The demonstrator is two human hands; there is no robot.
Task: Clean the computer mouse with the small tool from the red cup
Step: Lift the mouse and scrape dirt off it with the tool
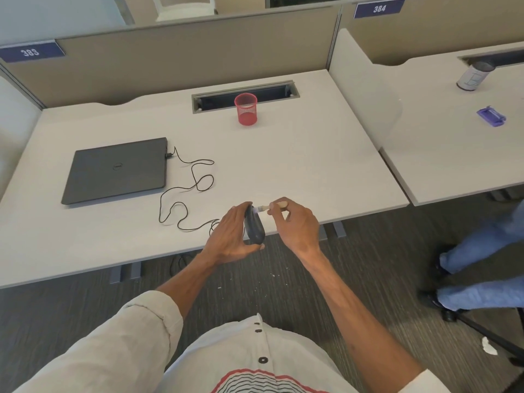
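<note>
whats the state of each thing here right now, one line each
laptop: lid closed, lying flat
red cup: upright, contents unclear
mouse: lifted, turned on edge, gripped by left hand
small tool: pinched in right hand, tip at the mouse's far end
cable: slack, looped, plugged into the laptop
</note>
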